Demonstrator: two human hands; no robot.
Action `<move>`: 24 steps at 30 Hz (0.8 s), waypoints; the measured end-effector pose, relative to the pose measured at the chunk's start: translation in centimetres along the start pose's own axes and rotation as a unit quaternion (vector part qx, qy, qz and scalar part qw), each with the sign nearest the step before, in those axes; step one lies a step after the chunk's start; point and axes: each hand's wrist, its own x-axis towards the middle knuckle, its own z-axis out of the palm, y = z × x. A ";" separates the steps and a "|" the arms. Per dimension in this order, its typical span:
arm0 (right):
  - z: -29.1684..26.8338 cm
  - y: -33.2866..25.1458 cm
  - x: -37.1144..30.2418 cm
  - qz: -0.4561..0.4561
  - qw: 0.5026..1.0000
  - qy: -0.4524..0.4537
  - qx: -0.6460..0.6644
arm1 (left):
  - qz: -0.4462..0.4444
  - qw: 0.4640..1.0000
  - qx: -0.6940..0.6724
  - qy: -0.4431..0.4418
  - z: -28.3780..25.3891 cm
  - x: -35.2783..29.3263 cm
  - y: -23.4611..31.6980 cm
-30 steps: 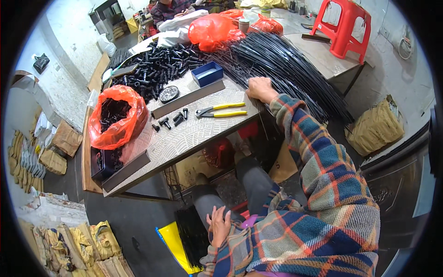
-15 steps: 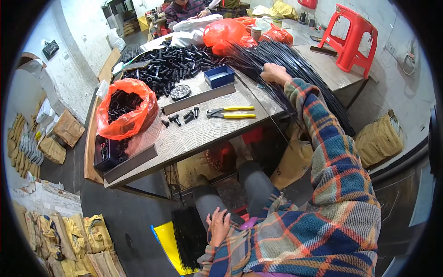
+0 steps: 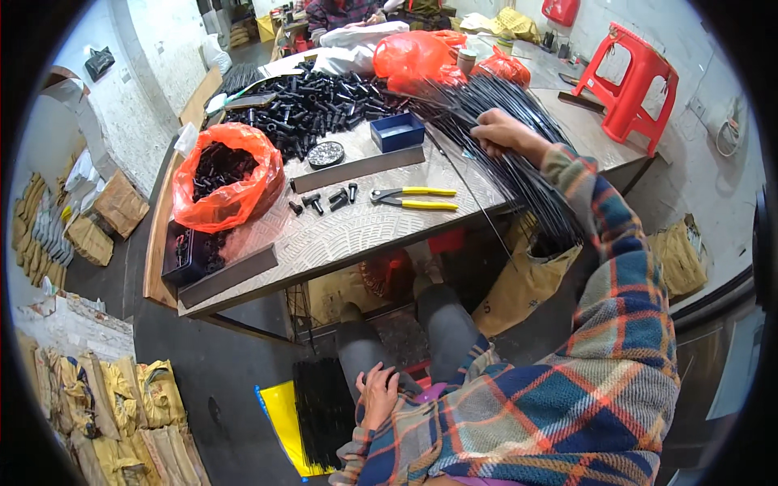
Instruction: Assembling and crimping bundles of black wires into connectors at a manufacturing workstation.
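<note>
My right hand [image 3: 509, 132] is over the back right of the table, its fingers closed on some of the long thin black rods [image 3: 545, 188]. The rods lie in a thick bundle running over the table's edge; how many I grip is hidden. My left hand [image 3: 378, 397] rests on my thigh, holding nothing, its fingers spread a little. Yellow-handled pliers [image 3: 415, 198] lie on the table nearest the rods. Left of them are several loose black bolt-like pieces [image 3: 338, 198]. A small blue box [image 3: 397, 131] and a round dish [image 3: 326, 154] sit behind a metal bar [image 3: 358, 168].
A heap of black pieces [image 3: 312, 109] covers the table's back. An orange-red bag [image 3: 225, 202] of similar pieces stands at left. A red stool [image 3: 636, 93] is on the right tabletop. A paper sack [image 3: 519, 293] stands below the rods. Another person [image 3: 344, 14] is across the table.
My right hand has shifted slightly right, and the rods' hanging ends have swung left and inward, above the paper sack. My left hand stays on the thigh. The whole view has turned a little.
</note>
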 end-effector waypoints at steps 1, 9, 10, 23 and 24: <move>-0.8 0.4 -0.2 -0.025 1.000 0.012 0.008 | 0.005 1.000 0.008 0.004 0.1 0.1 0.0; -1.2 -1.8 3.2 -0.109 0.984 0.068 0.127 | 0.003 1.000 0.021 -0.005 -0.8 -0.3 0.4; -2.9 -2.0 3.9 -0.125 0.982 0.102 0.099 | 0.012 1.000 0.018 -0.004 -0.3 0.0 0.6; -11.2 -10.2 10.7 -0.431 0.792 0.388 0.194 | 0.016 1.000 0.015 -0.014 -0.2 0.1 0.6; -11.1 -11.0 11.9 -0.281 0.728 0.618 -0.096 | 0.022 1.000 0.017 -0.014 -0.1 0.3 0.6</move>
